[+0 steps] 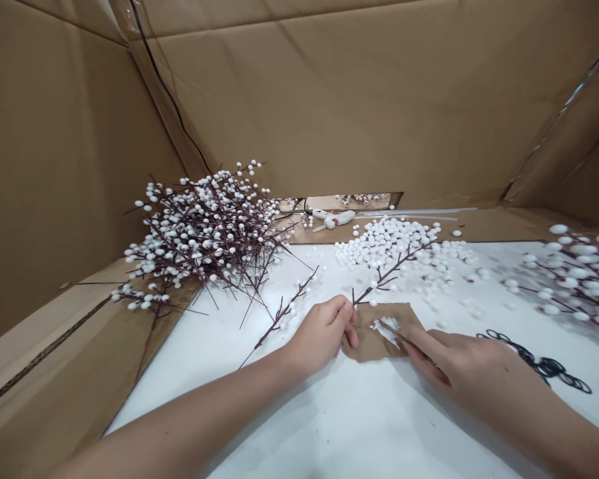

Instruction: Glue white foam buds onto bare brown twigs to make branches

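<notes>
My left hand (324, 329) is closed in a pinch on the lower end of a dark brown artificial twig (390, 273), which slants up to the right. A few white berries show along it. Under and beside those fingers lies a piece of brown cardboard (367, 346) with a smear of white paste (387, 326). Over the cardboard's right side, my right hand (469, 366) grips a thin stick (395, 330) whose tip touches the paste. The fingers hide most of the stick. A second brown twig (282, 313) rests on the white board left of my left hand.
A large heap of white-berry branches (204, 233) stands at the left. Loose white berries (389, 239) are piled at the back, near a glue gun (333, 218). More berry branches (584, 273) and black rings (549, 366) lie at the right. Cardboard walls (329, 100) surround the white board (299, 426).
</notes>
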Available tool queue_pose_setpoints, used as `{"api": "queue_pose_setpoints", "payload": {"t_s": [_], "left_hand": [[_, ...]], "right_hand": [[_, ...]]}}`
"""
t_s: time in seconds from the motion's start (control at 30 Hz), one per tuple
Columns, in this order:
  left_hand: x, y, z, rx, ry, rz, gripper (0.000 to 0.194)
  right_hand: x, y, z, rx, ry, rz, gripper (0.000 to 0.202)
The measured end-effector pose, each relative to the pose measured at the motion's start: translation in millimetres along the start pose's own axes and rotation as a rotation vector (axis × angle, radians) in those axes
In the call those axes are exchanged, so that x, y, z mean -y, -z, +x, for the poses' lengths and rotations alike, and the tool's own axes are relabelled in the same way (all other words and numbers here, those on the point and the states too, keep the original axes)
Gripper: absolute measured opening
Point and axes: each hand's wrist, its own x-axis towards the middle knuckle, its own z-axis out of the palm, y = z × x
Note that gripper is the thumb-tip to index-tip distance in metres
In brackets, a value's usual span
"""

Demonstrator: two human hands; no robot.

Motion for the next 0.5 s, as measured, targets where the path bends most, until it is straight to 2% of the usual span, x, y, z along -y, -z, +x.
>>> {"api": "queue_pose_setpoints", "payload": {"t_s": [0.1, 0.2, 0.37, 0.5], "left_hand": [[0, -0.2, 0, -0.001, 0.000, 0.001, 0.030], [0, -0.1, 0, 0.000, -0.003, 0.011, 0.030], [2, 0.4, 1, 0.001, -0.013, 0.014, 0.032], [3, 0.2, 1, 0.002, -0.020, 0.013, 0.032]], "right_hand": [[6, 2, -2, -0.019, 0.156, -0.273, 0.024], [15, 6, -3, -0.024, 0.168, -0.350, 0.027], [17, 9, 0, -0.027, 0.160, -0.337, 0.028], [7, 6, 3, -0.121, 0.140, -0.195, 0.029]]}}
